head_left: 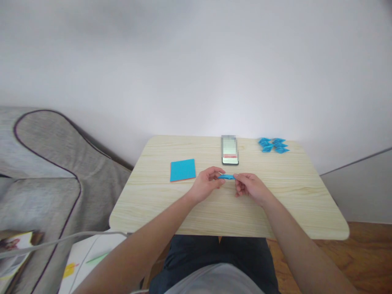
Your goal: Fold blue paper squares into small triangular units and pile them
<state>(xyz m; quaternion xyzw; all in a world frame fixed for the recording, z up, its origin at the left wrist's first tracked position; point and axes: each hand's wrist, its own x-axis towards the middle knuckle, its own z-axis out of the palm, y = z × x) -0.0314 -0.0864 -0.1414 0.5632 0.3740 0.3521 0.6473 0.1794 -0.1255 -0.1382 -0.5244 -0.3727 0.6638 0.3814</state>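
Right hand (251, 187) pinches R end of folded blue strip (227, 177), over bench (147, 204), just nearside of phone (230, 150). L hand (207, 183) curls round its L tip; can't tell if gripping. Flat blue paper (183, 170) w/ red edge L; 4 folded blue bits (267, 148) back R.

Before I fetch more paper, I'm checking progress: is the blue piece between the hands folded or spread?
Folded: the blue piece shows as a narrow strip between left hand and right hand.

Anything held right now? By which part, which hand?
Folded blue paper: the right hand pinches its right end. Its left end lies between the left hand's thumb and fingers; can't tell whether they grip it.
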